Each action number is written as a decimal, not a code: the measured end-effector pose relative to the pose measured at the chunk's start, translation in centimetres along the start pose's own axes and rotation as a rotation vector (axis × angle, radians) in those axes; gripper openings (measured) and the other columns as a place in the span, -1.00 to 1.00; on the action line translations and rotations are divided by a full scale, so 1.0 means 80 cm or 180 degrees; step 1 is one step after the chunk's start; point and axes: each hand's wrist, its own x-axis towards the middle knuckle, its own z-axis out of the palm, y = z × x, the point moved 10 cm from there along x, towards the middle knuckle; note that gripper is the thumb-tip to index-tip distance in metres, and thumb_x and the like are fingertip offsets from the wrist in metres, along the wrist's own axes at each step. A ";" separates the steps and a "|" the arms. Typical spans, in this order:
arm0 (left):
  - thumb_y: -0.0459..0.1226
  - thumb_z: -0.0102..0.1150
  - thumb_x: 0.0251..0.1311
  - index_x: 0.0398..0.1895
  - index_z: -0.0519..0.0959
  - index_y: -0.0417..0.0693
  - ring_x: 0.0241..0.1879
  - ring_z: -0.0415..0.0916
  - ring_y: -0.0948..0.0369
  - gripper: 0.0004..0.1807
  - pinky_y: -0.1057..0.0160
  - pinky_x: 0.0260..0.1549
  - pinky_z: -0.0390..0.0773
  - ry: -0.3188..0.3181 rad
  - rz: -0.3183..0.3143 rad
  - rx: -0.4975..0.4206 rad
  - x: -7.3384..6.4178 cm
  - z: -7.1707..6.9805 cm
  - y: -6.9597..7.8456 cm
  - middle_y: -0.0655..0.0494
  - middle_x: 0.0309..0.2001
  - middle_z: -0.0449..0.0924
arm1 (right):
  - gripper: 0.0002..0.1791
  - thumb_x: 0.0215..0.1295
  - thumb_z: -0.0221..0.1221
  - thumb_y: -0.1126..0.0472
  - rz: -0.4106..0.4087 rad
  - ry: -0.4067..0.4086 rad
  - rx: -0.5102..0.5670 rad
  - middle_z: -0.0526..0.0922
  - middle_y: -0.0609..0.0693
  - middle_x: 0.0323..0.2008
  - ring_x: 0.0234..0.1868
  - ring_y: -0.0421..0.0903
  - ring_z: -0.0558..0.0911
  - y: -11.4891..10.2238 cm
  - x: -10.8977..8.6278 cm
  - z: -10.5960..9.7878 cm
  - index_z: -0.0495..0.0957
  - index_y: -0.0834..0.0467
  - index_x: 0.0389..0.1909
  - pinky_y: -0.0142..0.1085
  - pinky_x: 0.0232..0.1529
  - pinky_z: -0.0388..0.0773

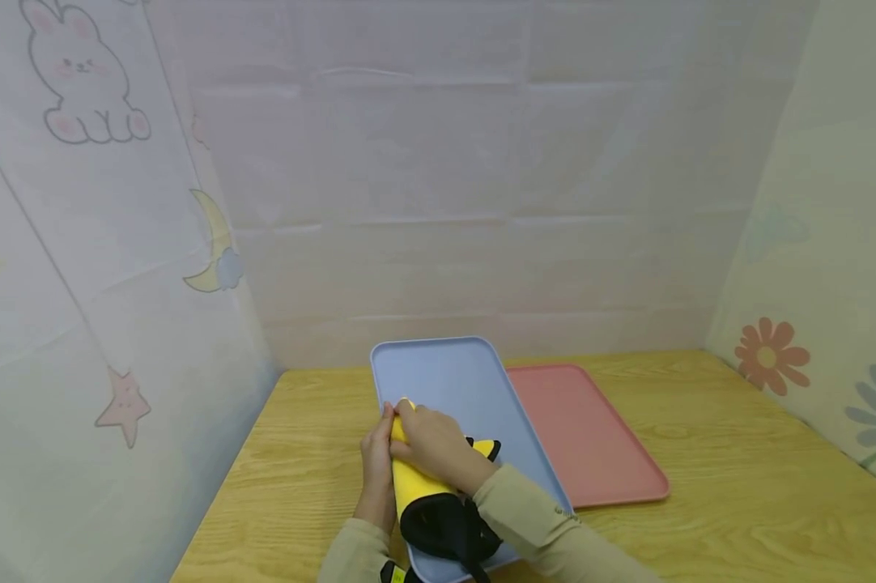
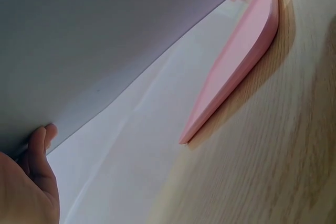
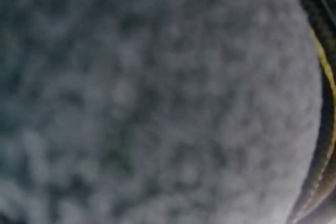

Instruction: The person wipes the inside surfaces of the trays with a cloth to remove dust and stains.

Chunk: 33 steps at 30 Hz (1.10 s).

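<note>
Head view, right grip (image 1: pixel 434 444) clasping yellow-black item (image 1: pixel 418 486), left grip (image 1: pixel 376 470) apparently grasping blue tray (image 1: pixel 444 372)

A rectangular blue tray (image 1: pixel 447 374) with rounded corners and a low rim was held off the table (image 1: pixel 314 470), the left hand (image 1: pixel 376 468) at its left edge. Over its near left part lay a yellow and black item (image 1: pixel 412 484), lengthwise, its dark end toward the person; the right hand's (image 1: pixel 436 444) fingers curled round its yellow far end.
</note>
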 end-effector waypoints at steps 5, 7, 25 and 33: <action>-0.07 0.03 0.21 -0.52 0.57 -0.02 -0.45 0.48 0.30 -0.72 0.38 -0.39 0.48 0.0067 0.0047 0.0003 0.000 -0.004 -0.001 0.17 -0.47 0.53 | -0.69 0.09 0.13 0.06 -0.0039 0.0073 -0.0164 0.31 -0.04 -0.62 -0.64 -0.17 0.31 -0.001 -0.002 0.001 0.34 0.19 -0.30 -0.38 -0.69 0.24; -0.09 0.04 0.20 -0.52 0.57 -0.05 -0.46 0.48 0.29 -0.72 0.37 -0.39 0.49 0.0083 0.0091 -0.0023 0.000 -0.005 -0.002 0.16 -0.48 0.53 | -0.69 0.08 0.14 0.06 -0.0084 0.0084 -0.0232 0.34 -0.04 -0.61 -0.65 -0.18 0.32 -0.001 -0.004 0.000 0.35 0.19 -0.28 -0.37 -0.71 0.24; 0.03 0.04 0.17 -0.31 0.52 -0.15 -0.45 0.52 0.25 -0.60 0.31 -0.45 0.50 0.0037 -0.0019 0.0362 0.000 -0.009 -0.005 0.11 -0.43 0.55 | -0.56 0.06 0.13 0.12 0.0340 -0.0275 -0.0133 0.40 -0.01 -0.50 -0.60 -0.13 0.34 0.068 -0.012 -0.002 0.33 0.19 -0.03 -0.33 -0.63 0.27; -0.02 0.02 0.20 -0.32 0.52 -0.16 -0.47 0.52 0.24 -0.65 0.29 -0.47 0.50 0.0019 0.0033 0.0328 0.001 -0.010 0.002 0.08 -0.44 0.56 | -0.55 0.05 0.10 0.15 0.0568 -0.0286 -0.0060 0.35 -0.02 -0.52 -0.58 -0.11 0.32 0.113 -0.022 -0.005 0.32 0.20 -0.01 -0.31 -0.59 0.23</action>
